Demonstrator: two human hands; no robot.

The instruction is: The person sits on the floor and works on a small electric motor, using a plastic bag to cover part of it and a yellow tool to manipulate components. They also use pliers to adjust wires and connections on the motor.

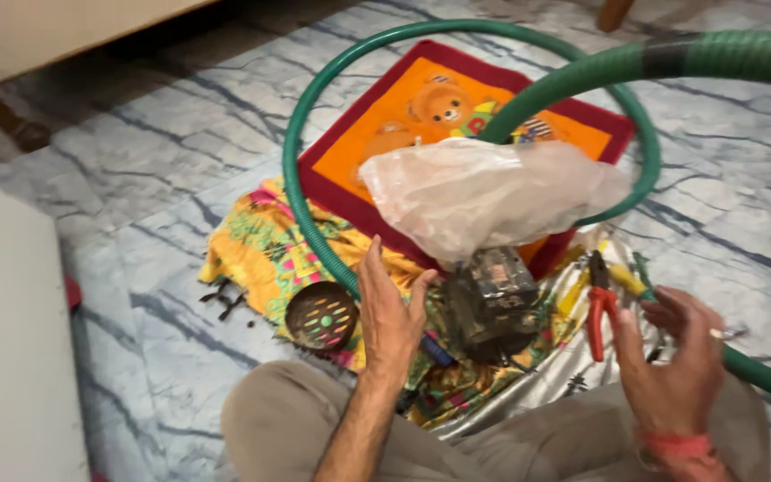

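Note:
My left hand (390, 308) is open, fingers spread, hovering just left of a dark, grimy box-shaped metal part (493, 299) that sits on a patterned cloth. A crumpled clear plastic bag (484, 196) covers the end of a thick green ribbed hose (600, 71) right above that part. My right hand (675, 357) hangs at the lower right with fingers loosely curled; a small metal piece seems pinched at its fingertips, blurred. Red-handled pliers (598, 308) lie between the metal part and my right hand.
The green hose loops in a wide ring (301, 187) over an orange and red mat (421, 98) with a bear picture. A round perforated strainer (321, 314) lies left of my left hand on the yellow cloth (252, 245). Marble floor surrounds; a white panel (11, 357) stands left.

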